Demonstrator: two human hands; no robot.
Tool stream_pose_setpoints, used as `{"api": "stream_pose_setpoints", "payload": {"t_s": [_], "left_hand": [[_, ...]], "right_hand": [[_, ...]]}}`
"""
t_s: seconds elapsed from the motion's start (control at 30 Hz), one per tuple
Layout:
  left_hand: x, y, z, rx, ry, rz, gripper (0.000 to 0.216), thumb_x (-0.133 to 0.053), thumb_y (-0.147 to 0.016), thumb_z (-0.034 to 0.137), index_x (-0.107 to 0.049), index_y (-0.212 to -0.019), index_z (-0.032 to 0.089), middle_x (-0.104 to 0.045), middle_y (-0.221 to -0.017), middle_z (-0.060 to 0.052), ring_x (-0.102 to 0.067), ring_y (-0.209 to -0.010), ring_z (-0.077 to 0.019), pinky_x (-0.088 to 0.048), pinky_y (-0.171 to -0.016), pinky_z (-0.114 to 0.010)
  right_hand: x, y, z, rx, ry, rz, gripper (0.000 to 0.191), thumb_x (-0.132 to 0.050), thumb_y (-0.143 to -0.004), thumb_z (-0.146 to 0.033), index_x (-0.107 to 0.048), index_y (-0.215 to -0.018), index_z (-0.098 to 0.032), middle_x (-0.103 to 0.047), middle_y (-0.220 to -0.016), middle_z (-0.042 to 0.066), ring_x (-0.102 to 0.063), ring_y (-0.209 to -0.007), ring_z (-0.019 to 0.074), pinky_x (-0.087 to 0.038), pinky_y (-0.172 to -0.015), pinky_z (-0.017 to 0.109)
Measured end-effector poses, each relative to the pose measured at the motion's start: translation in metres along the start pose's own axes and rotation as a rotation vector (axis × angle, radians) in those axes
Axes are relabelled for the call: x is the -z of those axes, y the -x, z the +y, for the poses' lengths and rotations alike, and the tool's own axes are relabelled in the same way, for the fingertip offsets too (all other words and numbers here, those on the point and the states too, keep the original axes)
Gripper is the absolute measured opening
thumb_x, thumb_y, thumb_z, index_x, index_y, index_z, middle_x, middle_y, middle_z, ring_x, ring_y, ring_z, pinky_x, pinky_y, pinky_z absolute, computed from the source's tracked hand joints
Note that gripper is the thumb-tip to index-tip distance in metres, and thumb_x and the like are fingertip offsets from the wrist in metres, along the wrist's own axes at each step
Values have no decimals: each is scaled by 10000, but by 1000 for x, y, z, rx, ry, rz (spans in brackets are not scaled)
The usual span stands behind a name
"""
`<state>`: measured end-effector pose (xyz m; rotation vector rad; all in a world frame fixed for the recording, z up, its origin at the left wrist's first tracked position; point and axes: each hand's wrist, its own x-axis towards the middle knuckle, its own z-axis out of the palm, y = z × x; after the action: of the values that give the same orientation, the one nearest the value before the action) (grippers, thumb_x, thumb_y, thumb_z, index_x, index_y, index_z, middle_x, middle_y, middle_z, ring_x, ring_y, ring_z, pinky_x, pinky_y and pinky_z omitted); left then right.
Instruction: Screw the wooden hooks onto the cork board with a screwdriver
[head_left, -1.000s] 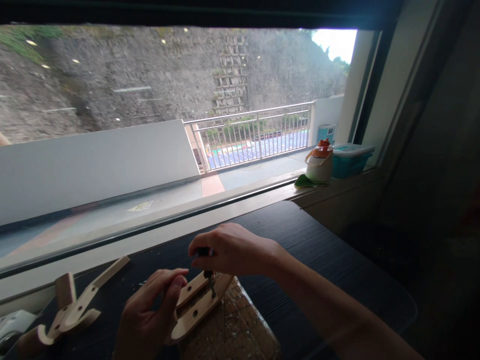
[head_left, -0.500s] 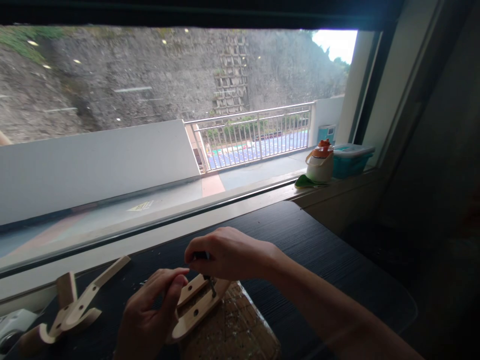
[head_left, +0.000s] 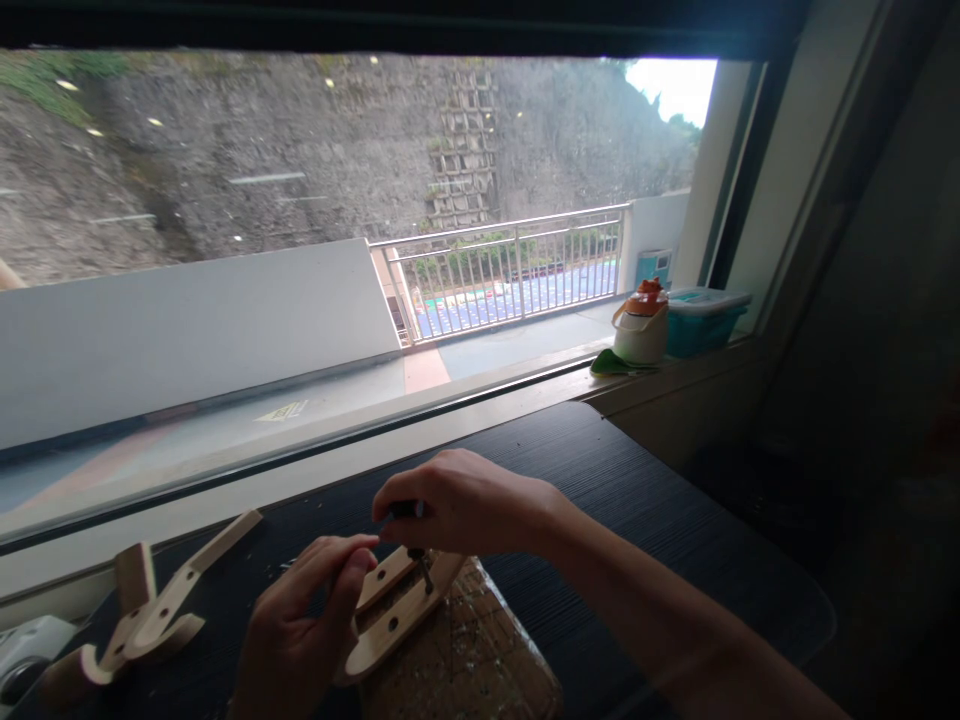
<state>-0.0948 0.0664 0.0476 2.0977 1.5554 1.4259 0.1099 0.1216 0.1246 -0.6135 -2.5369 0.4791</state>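
My right hand is wrapped round the dark handle of a screwdriver. Its metal shaft points down at a hole in a light wooden piece with rounded ends and dark holes. A second wooden strip lies alongside it. My left hand is closed at the near left side of the wood, thumb and forefinger close together, its lower fingers hidden. Below the wood is a brown block wrapped in clear plastic. Several curved wooden pieces with holes lie to the left.
The dark table runs along a window sill. On the sill stand a white bottle with an orange top, a teal lidded box and a green item. A white object is at lower left.
My right hand and the screwdriver handle have shifted very slightly up and to the right. The left hand and wooden pieces look almost the same.
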Motion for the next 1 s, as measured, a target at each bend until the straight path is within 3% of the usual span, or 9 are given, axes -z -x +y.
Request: {"api": "stream_pose_setpoints", "payload": {"t_s": [0.17,0.3,0.57,0.87,1.0], "left_hand": [[0,-1,2,-5,-6,6,203,-578,-766,394,-681,-788,219,-657,-637,18,-558,-477,-101,-453,-462,-193],[-1,-2,5,6,19,12,206,-588,-754,408,-671,-737,220,-644,-605,20,-601,-551,-125,-482,-521,-203],[0,-1,12,23,-5,21,203,-590,-758,398,-670,-744,212,-645,-629,18,-578,-526,-110,-421,-440,-184],[-1,-2,2,-70,-27,24,151,-593,-772,354,-675,-782,228,-647,-633,40,-594,-555,-107,-487,-584,-189],[-1,-1,1,-81,-25,36,154,-599,-765,356,-680,-790,227,-673,-701,23,-624,-634,-125,-493,-602,-192]], "right_hand": [[-3,-2,-2,-4,5,8,224,-526,-847,-323,-660,-973,-196,-652,-766,9,-525,-655,106,-319,-584,209],[-6,-2,-5,12,-19,18,239,-499,-848,-267,-664,-1013,-217,-671,-851,14,-538,-712,110,-338,-624,210],[-4,-1,-3,35,-53,20,228,-503,-853,-269,-676,-985,-201,-620,-713,-18,-470,-612,79,-317,-591,190],[-3,0,-4,-1,-35,27,212,-501,-836,-295,-673,-929,-210,-596,-690,-23,-445,-605,78,-296,-571,195],[-5,2,-5,6,-57,6,273,-524,-815,-303,-659,-1036,-218,-581,-676,-27,-379,-553,72,-294,-552,194]]}}
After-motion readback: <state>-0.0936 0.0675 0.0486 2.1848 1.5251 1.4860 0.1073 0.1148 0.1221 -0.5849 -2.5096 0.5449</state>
